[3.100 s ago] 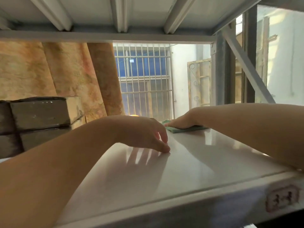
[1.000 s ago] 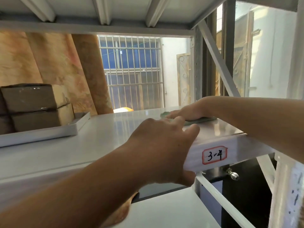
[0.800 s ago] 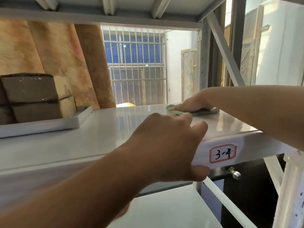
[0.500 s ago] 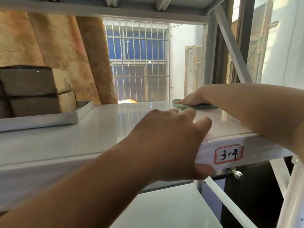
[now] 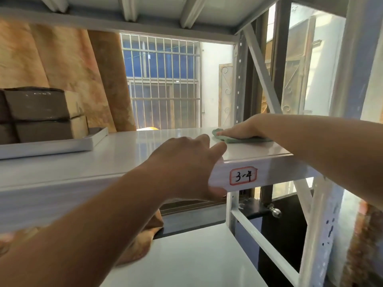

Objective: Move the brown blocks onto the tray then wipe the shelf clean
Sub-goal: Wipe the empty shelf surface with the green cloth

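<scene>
Brown blocks [image 5: 39, 114] wrapped in tape are stacked two high in a white tray [image 5: 62, 145] at the left of the white shelf [image 5: 128, 154]. My right hand [image 5: 242, 129] lies flat on a green cloth [image 5: 234, 139] at the shelf's far right, pressing it to the surface. My left hand [image 5: 186, 168] grips the shelf's front edge, fingers on top and thumb underneath, just left of a red-framed label [image 5: 243, 176] reading 3-4.
The upper shelf's underside [image 5: 165, 11] hangs low overhead. A white upright and diagonal brace [image 5: 261, 73] stand at the right end. A lower white shelf [image 5: 186, 259] lies below. Brown boards [image 5: 68, 69] lean behind, beside a barred window [image 5: 163, 83].
My left hand left the shelf top and took hold of the front edge. My right hand keeps the cloth at the far right, shifting it slightly. The view has pulled back.
</scene>
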{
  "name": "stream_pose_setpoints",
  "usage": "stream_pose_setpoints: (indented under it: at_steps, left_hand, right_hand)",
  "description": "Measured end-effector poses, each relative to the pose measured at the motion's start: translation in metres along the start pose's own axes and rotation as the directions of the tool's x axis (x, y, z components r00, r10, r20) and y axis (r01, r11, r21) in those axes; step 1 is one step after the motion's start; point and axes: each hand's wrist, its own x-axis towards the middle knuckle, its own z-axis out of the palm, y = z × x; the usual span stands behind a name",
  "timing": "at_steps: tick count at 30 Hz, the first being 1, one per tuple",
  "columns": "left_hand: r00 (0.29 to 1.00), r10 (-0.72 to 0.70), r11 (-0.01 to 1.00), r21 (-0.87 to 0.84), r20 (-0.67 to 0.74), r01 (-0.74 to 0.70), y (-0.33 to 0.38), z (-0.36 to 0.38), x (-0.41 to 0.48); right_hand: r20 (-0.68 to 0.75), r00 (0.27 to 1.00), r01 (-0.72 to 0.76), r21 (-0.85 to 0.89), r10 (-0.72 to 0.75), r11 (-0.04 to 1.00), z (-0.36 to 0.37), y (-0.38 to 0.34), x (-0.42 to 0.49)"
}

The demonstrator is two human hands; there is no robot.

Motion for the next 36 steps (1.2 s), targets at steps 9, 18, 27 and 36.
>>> stream_pose_setpoints:
  at_steps: [9, 18, 27, 36]
  left_hand:
    - [1.0, -0.014, 1.0, 0.004, -0.018, 0.014, 0.01, 0.003, -0.002]
    - [0.999, -0.028, 0.999, 0.021, -0.045, 0.029, 0.012, 0.002, -0.005]
    - [0.997, -0.042, 0.996, 0.072, -0.072, 0.047, 0.011, 0.003, -0.006]
    - [0.998, 0.06, 0.996, 0.061, -0.025, -0.058, -0.003, -0.014, 0.009]
  right_hand:
    - [0.051, 0.997, 0.055, 0.117, -0.061, 0.992, 0.008, 0.038, -0.022]
    - [0.035, 0.96, 0.275, 0.093, -0.279, 0.957, 0.017, 0.06, -0.045]
    - [-0.006, 0.968, 0.249, 0.084, -0.25, 0.965, 0.017, 0.058, -0.056]
    - [0.049, 0.965, 0.253, 0.059, -0.256, 0.966, 0.014, 0.054, -0.051]
